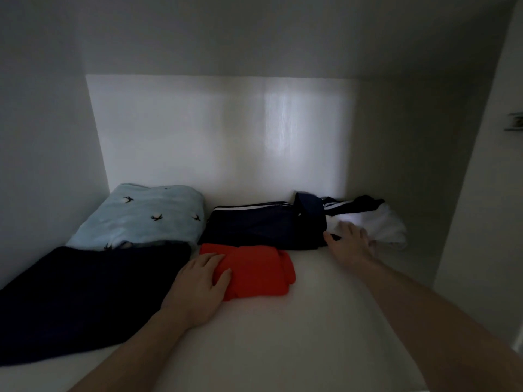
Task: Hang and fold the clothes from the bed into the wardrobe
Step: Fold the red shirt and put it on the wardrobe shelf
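I look into a white wardrobe shelf that holds folded clothes. My left hand lies flat on the left end of a folded red garment, fingers spread, not gripping it. Farther back on the right, my right hand rests with fingers apart on a white garment, next to a dark navy garment with white stripes. A light blue patterned piece lies at the back left. A large dark navy piece lies in front of it.
The wardrobe's side walls and back panel close the shelf in. A metal hinge sits on the right side wall. Bare shelf surface shows in front of the red garment and to its right.
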Tool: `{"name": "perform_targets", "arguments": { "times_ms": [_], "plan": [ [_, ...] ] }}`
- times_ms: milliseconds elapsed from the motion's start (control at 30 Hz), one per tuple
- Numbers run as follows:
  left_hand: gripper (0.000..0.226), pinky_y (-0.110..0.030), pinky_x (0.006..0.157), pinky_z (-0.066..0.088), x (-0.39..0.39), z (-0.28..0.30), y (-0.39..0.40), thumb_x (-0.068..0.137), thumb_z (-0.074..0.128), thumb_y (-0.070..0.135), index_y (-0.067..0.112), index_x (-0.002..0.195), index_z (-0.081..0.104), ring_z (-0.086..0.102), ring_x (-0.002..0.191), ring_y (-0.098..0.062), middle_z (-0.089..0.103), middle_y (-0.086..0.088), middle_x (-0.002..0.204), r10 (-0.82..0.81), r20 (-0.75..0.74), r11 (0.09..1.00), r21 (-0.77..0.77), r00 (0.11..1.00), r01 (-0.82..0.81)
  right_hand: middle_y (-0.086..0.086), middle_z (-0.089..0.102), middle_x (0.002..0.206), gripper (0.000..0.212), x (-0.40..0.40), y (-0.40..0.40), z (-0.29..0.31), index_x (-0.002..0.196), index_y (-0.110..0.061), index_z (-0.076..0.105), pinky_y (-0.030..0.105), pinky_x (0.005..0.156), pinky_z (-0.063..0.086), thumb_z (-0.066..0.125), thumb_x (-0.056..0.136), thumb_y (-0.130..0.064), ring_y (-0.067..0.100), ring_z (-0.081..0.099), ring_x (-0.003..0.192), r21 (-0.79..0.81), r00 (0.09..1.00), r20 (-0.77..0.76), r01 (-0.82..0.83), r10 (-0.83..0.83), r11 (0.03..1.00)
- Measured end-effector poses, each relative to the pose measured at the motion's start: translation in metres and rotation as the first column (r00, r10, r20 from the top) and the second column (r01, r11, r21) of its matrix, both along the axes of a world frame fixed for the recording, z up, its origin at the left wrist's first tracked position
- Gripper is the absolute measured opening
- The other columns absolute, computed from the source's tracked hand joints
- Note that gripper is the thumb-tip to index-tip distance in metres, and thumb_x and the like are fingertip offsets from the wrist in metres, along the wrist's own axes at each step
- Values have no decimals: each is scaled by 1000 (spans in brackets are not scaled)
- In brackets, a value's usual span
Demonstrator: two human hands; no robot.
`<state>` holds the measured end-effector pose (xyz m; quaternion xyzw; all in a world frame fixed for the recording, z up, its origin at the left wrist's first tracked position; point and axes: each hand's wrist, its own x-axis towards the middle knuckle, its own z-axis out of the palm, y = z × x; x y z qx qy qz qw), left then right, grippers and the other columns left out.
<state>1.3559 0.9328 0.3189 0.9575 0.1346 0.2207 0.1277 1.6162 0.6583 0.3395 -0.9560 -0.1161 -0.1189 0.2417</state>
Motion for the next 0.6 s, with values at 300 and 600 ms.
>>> {"name": "perform_targets", "arguments": {
  "times_ms": [300, 600],
  "plan": [
    [92, -35, 120, 29, -1, 2, -2, 82, 8, 73, 26, 152, 44, 39, 142, -17, 44, 5, 155, -2, -15, 1000, 9, 1000, 2, -3, 22, 167, 76, 15, -4, -17, 158, -22, 25, 52, 122, 18, 42, 96, -63, 29, 9, 156, -30, 997, -71, -41, 39, 999],
    [93, -36, 124, 21, -6, 6, -10, 81, 6, 71, 25, 154, 41, 30, 149, -21, 39, 1, 160, 13, -24, 1000, 27, 1000, -12, 1, -1, 173, 74, -53, 7, -22, 165, -21, 10, 50, 127, 3, 30, 105, -60, 24, -3, 159, 43, 975, -35, -217, 219, 975]
  ]
}}
